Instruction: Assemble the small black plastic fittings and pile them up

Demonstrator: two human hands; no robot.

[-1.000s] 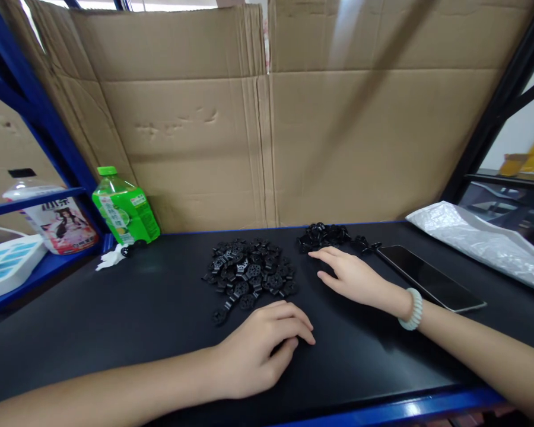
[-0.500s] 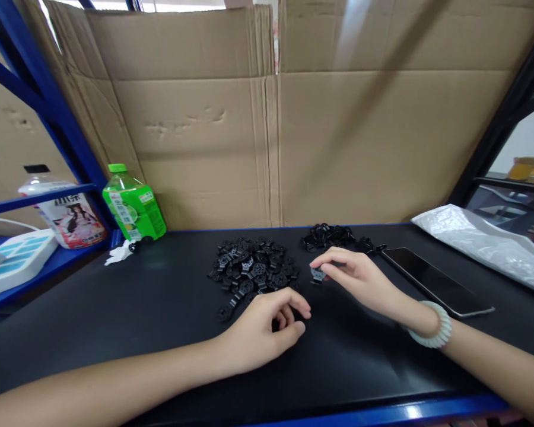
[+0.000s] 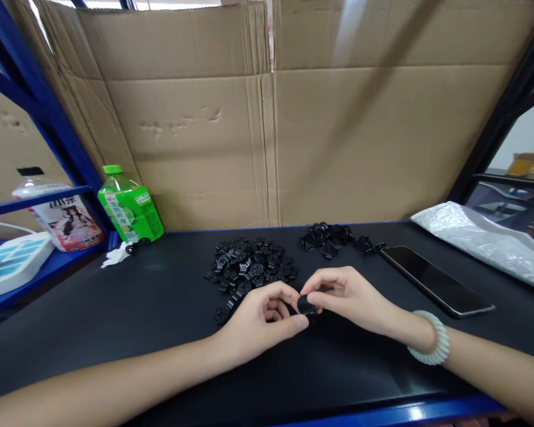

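A small black round plastic part (image 3: 306, 305) is between my two hands, above the front of the black tabletop. My right hand (image 3: 349, 296) pinches it between thumb and fingers. From the other side, my left hand (image 3: 267, 320) has its index fingertip against the part's edge and its thumb just beneath, with the other fingers curled in. Right behind my left hand lies a heap of black plastic parts (image 3: 253, 267), some showing round perforated discs. A smaller pile of black pieces (image 3: 324, 237) sits farther back, beyond my right hand.
On the right lie a phone (image 3: 434, 279) and a silvery-white plastic bag (image 3: 480, 243). A green bottle (image 3: 131, 207) stands at the back left, beside crumpled white tissue (image 3: 115, 255). A cardboard wall (image 3: 204, 148) closes the back; blue metal posts (image 3: 48, 130) rise at the left.
My right hand has moved left and toward me, bringing the black part to my left hand. The part has turned, showing a dark round face. My left fingers now meet it.
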